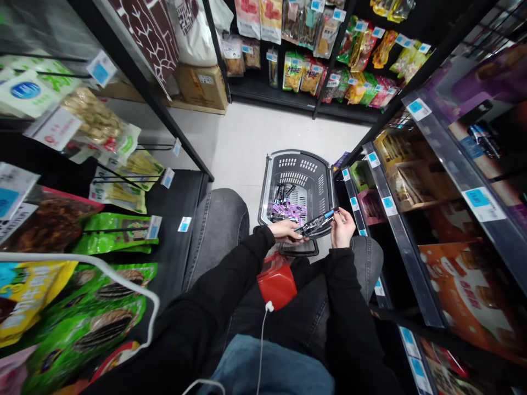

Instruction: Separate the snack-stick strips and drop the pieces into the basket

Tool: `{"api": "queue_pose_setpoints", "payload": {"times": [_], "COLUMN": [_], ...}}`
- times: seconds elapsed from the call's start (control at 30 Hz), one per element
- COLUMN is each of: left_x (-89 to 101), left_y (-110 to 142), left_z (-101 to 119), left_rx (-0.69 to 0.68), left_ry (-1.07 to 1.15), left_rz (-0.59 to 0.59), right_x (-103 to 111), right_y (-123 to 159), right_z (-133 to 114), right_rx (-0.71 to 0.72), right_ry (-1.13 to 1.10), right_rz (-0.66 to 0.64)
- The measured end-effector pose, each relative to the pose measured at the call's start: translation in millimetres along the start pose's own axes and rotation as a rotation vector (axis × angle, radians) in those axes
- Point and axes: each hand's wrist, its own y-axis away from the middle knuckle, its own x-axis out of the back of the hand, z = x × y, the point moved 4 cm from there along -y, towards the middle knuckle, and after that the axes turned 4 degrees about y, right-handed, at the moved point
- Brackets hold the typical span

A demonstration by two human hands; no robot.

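My left hand (pixel 287 231) is closed around the lower end of some slim dark snack packets (pixel 316 224), held over the near rim of a grey shopping basket (pixel 325 181). At their upper end my right hand (pixel 342 226) pinches the packets between thumb and fingers. Inside the basket, several purple packets (pixel 288 212) and some black ones (pixel 284 193) lie in a loose heap. The basket's black handle (pixel 302 249) is folded toward me. A red box-shaped thing (pixel 278 281) with a white cable plugged into it rests in my lap.
At left, a shelf rack (pixel 177 197) carries green snack bags (pixel 111 307). Tiered shelves with price tags (pixel 389 206) and an orange carton (pixel 465 291) stand close at right. Hanging snack bags (pixel 292 71) line the far rack. A cardboard box (pixel 201 88) sits on the pale floor (pixel 242 142).
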Motion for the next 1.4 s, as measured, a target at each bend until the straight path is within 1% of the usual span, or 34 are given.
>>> {"api": "queue_pose_setpoints", "payload": {"times": [0.1, 0.17, 0.27, 0.33, 0.43, 0.5, 0.57, 0.67, 0.77, 0.83, 0.93, 1.0, 1.07, 1.2, 1.23, 1.27, 1.4], "left_x": [-1.6, -1.2, 1.3, 3.1, 4.6, 5.7, 5.8, 6.3, 11.5, 15.6, 19.4, 19.4, 18.2, 15.9, 15.8, 16.1, 18.6], "left_y": [-0.7, -1.6, -3.7, -5.6, -7.6, -8.1, -7.9, -6.9, -5.1, -3.8, -0.9, 2.1, 5.2, 9.1, 9.5, 9.7, 11.8], "left_z": [-2.3, -1.2, 0.1, -2.5, -8.9, -10.6, -9.7, -4.5, 3.7, 8.5, 15.6, 21.0, 25.8, 31.7, 32.4, 32.8, 33.4], "left_rx": [0.016, -0.018, -0.059, -0.020, 0.076, 0.088, 0.070, 0.001, -0.129, -0.218, -0.357, -0.442, -0.502, -0.571, -0.582, -0.587, -0.572], "left_ry": [0.031, 0.045, 0.106, 0.163, 0.215, 0.246, 0.263, 0.230, 0.211, 0.231, 0.242, 0.191, 0.118, 0.029, 0.020, 0.012, -0.022], "left_rz": [-0.009, 0.020, 0.076, 0.082, 0.050, 0.058, 0.079, 0.146, 0.277, 0.343, 0.404, 0.430, 0.459, 0.478, 0.477, 0.480, 0.498], "right_x": [-1.8, -0.4, 5.2, 8.5, 9.4, 8.4, 7.9, 7.7, 6.3, 5.8, 5.6, 5.8, 5.3, -2.0, -3.5, -4.4, -6.1], "right_y": [0.7, -0.9, -4.7, -6.9, -8.4, -8.6, -8.5, -7.9, -6.7, -6.0, -6.1, -7.0, -8.1, -7.0, -5.9, -4.7, -1.4], "right_z": [-1.3, -0.9, 1.9, 4.7, 7.8, 8.7, 9.1, 8.5, 7.3, 7.6, 9.4, 10.2, 10.5, 11.2, 10.8, 10.0, 6.6], "right_rx": [0.020, 0.034, 0.045, 0.044, 0.052, 0.059, 0.053, 0.040, 0.043, 0.037, 0.020, 0.012, -0.007, -0.126, -0.146, -0.154, -0.150], "right_ry": [-0.017, -0.013, 0.033, 0.060, 0.069, 0.067, 0.050, 0.001, -0.018, -0.014, -0.033, -0.046, -0.046, -0.041, -0.054, -0.073, -0.136], "right_rz": [-0.015, -0.002, 0.056, 0.085, 0.070, 0.050, 0.050, 0.063, 0.050, 0.056, 0.083, 0.097, 0.080, -0.107, -0.136, -0.144, -0.111]}}
